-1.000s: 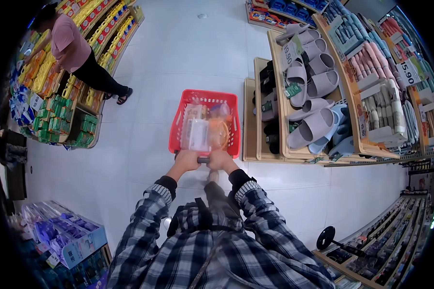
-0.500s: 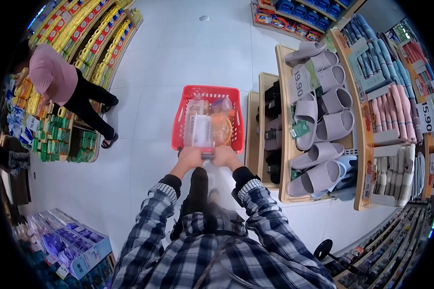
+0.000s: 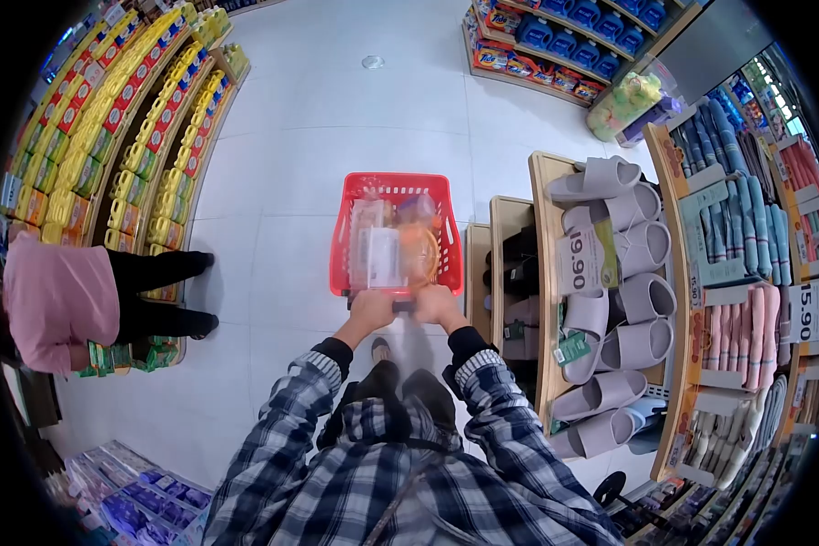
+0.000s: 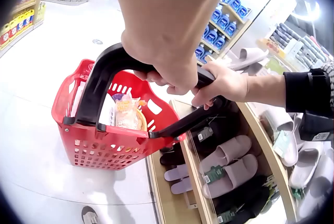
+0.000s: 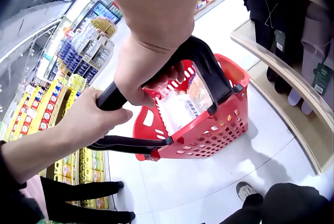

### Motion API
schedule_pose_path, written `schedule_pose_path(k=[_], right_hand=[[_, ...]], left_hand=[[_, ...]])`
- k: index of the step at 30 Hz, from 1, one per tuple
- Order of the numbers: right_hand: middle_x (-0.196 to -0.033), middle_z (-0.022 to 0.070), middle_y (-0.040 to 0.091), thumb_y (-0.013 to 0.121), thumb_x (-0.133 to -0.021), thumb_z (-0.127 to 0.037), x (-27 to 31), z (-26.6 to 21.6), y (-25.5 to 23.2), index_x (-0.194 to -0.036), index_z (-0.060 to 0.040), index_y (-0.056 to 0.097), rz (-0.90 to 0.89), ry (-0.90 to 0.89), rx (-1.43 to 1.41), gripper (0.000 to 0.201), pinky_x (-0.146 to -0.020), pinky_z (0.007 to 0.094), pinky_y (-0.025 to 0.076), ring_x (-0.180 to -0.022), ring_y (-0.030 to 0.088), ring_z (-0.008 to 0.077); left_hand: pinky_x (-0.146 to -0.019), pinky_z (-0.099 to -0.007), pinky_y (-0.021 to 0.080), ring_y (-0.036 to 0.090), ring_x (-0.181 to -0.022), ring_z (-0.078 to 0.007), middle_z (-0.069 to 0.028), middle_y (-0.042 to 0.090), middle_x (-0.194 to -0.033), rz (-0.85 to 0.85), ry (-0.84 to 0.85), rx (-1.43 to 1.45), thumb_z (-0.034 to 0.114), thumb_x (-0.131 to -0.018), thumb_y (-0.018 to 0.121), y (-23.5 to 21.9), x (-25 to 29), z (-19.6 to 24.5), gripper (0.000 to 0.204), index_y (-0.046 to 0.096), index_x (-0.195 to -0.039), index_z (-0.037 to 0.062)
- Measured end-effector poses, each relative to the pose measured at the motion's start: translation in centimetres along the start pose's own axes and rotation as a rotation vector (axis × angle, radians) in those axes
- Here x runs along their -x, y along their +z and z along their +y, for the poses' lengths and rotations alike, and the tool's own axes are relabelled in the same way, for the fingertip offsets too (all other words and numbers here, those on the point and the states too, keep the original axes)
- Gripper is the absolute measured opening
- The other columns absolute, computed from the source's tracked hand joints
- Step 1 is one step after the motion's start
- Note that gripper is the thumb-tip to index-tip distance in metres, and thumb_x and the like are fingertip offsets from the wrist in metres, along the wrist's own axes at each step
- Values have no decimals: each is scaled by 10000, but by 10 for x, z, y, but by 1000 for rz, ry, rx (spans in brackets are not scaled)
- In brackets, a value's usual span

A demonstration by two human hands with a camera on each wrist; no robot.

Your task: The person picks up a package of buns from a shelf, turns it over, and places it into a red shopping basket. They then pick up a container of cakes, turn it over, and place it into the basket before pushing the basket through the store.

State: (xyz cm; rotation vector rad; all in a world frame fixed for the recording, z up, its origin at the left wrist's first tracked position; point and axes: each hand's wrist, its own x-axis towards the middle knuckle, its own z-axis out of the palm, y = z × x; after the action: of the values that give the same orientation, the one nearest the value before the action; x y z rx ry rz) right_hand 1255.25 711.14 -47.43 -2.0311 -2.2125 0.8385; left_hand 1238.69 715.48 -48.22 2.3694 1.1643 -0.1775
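Both hands grip the black handle (image 4: 99, 86) of a red plastic basket (image 3: 339, 255). In the head view the left hand (image 3: 371, 311) is on the handle's left part and the right hand (image 3: 437, 306) on its right part, a short gap between them. Fingers of both hands curl round the bar in the left wrist view and the right wrist view (image 5: 177, 41). Inside the basket lie a white package with dark print (image 5: 180, 112) and clear-wrapped items, one of them orange (image 3: 419, 255). The basket's underside is hidden in the head view.
Wooden racks of grey slippers (image 3: 637, 300) stand close on the right, with folded towels (image 3: 737, 337) beyond. At left, a person in a pink top (image 3: 64, 296) stands by shelves of yellow-packed goods (image 3: 109, 100). Detergent shelves (image 3: 564, 41) stand ahead at the right.
The slipper rack and left shelves have shifted down in the head view, and more detergent shelving shows at the top. The person in pink appears lower and further left. Both hands keep hold of the handle.
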Motion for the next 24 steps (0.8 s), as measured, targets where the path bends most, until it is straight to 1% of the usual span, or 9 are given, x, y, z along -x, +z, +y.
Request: schedule_pose_path(k=[1,3,6,11,14,17,20,22,24], right_hand=[[-685,165,617,610,-568,-251,-15,1,-9,-702,-62,644,-10,19,3,234,-655,414,496,-692,613,322],[-686,164,617,613,-565,-250,-44,8,-26,-696,-63,640,-15,-13,11,230,-652,413,495,-688,612,323],[-687,162,617,615,-560,-254,-82,19,-41,-694,-65,637,2,-19,3,233,-650,413,495,-686,611,324],[-692,163,619,612,-557,-253,-155,40,-72,-705,-70,640,-11,-22,-15,237,-645,416,492,-680,612,324],[-696,162,621,608,-564,-255,-205,61,-87,-729,-76,646,-11,-77,0,247,-650,416,491,-684,612,323],[-710,159,625,599,-578,-258,-250,74,-117,-751,-85,652,17,-122,-30,250,-658,410,493,-690,614,317],[-711,153,626,588,-588,-259,-294,86,-144,-745,-87,653,-38,-67,-22,242,-658,410,494,-685,615,313],[-716,149,627,582,-595,-260,-327,100,-164,-742,-89,653,-52,-95,1,237,-657,412,494,-686,615,310],[-722,146,628,575,-602,-262,-355,110,-177,-745,-90,651,-79,-107,8,236,-660,417,492,-696,616,309]], left_hand=[[-654,-420,492,620,-696,-316,-147,629,-723,-7,-1,-5,280,-673,587,-12,-11,-3,232,660,-769,82],[-646,-420,493,620,-686,-314,-148,628,-716,-15,-7,-6,280,-672,588,-29,-35,-10,228,659,-762,83],[-579,-410,484,612,-605,-276,-101,613,-634,78,48,-63,310,-663,615,-34,-78,-32,209,647,-732,115],[-575,-403,484,611,-604,-272,-90,616,-639,73,42,-63,316,-667,613,-70,-145,-58,210,647,-730,119],[-576,-406,486,612,-605,-270,-89,616,-638,102,16,-67,315,-665,612,-94,-190,-72,201,647,-727,126],[-574,-409,488,612,-603,-271,-89,615,-632,143,-5,-61,308,-663,609,-114,-237,-86,189,647,-722,132],[-571,-412,489,613,-601,-276,-89,615,-630,159,-10,-35,299,-660,605,-137,-280,-98,179,647,-715,134],[-571,-413,491,613,-599,-278,-89,617,-631,130,-21,-60,296,-659,602,-153,-312,-106,175,647,-707,134],[-571,-412,492,615,-599,-279,-91,620,-636,149,-26,-69,297,-659,600,-165,-341,-116,175,648,-702,134]])
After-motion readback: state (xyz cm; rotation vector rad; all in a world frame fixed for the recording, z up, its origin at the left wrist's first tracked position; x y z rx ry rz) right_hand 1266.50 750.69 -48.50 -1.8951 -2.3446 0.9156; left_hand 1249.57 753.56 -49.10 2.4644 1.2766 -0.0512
